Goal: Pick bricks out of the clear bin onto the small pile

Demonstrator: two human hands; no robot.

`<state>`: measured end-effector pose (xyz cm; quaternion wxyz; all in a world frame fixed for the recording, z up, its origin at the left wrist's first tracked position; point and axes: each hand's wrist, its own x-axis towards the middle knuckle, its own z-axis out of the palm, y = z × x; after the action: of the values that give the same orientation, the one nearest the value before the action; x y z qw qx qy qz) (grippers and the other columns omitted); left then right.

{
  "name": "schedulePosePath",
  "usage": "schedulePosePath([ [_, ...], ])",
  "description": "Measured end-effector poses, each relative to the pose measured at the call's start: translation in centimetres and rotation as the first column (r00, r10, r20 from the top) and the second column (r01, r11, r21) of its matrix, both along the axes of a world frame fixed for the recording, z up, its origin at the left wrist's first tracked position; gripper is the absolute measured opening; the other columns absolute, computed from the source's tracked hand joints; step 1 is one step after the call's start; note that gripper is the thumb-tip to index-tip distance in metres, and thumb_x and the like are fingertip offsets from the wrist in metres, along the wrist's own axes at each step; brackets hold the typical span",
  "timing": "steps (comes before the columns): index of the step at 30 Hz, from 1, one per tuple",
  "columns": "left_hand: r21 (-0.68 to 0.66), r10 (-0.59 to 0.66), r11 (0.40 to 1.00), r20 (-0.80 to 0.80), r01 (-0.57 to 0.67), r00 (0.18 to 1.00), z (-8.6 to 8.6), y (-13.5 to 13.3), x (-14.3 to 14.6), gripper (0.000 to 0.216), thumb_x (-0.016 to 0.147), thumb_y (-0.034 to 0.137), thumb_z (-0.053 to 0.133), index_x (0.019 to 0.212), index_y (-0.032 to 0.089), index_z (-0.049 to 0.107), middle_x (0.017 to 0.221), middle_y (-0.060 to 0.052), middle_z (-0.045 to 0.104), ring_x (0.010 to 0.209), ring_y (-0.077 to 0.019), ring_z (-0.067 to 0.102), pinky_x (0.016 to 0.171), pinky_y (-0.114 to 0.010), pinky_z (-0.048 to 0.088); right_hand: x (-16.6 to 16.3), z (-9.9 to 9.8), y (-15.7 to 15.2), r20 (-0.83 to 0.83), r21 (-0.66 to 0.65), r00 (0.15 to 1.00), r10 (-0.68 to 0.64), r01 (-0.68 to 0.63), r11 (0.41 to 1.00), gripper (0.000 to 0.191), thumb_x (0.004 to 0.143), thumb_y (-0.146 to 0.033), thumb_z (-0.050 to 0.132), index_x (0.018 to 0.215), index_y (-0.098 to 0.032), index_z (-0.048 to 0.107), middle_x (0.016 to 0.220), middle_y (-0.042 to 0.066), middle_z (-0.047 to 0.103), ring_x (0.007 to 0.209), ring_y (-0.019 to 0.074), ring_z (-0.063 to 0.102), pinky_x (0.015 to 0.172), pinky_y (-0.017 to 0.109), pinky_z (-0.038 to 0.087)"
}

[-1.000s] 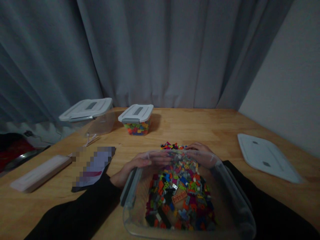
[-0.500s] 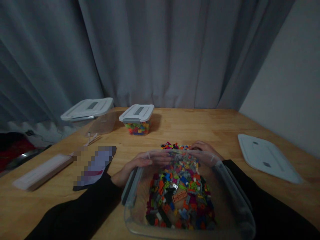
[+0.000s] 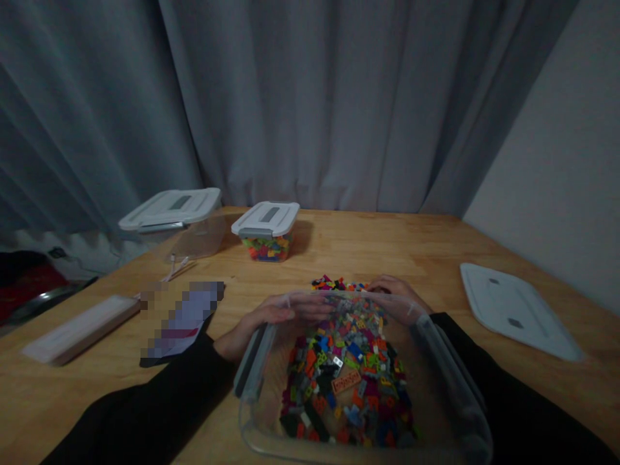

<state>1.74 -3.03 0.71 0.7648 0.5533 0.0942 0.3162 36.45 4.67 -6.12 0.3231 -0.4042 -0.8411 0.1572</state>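
- My left hand [image 3: 281,311] is open, fingers stretched toward my right, behind the far wall of the bin [image 3: 438,394].
- My right hand [image 3: 394,288] curls beside the loose bricks [image 3: 334,283]; I cannot tell whether it grips any.
- The bin, with more bricks [image 3: 349,374] inside, is nearer me than both hands.
- Right of my right hand lies a lid [image 3: 513,303].
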Motion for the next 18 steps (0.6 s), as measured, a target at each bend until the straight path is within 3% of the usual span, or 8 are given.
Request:
schedulePosePath([
  [8,-0.03,0.003,1.0,-0.006,-0.003,1.0,-0.5,0.0,-0.2,0.062,0.085,0.025,0.049,0.144,0.007,0.049,0.145,-0.021,0.055,0.14,-0.0374,0.046,0.121,-0.059,0.016,0.0,-0.8,0.2,0.002,0.029,1.0,-0.011,0.011,1.0,0.02,0.092,-0.037,0.064,0.097,-0.02,0.073,0.095,0.008,0.07,0.087,0.0182,0.067,0.079,0.031,0.055],
  [18,-0.02,-0.011,1.0,-0.023,0.01,1.0,0.2,-0.2,0.0,0.061,0.085,0.027,0.052,0.143,0.009,0.051,0.144,-0.021,0.056,0.138,-0.0378,0.047,0.12,-0.06,0.016,0.0,-0.9,0.2,0.002,0.037,1.0,-0.02,0.02,0.999,0.019,0.091,-0.037,0.065,0.096,-0.022,0.075,0.097,0.008,0.072,0.09,0.0202,0.068,0.081,0.034,0.056],
])
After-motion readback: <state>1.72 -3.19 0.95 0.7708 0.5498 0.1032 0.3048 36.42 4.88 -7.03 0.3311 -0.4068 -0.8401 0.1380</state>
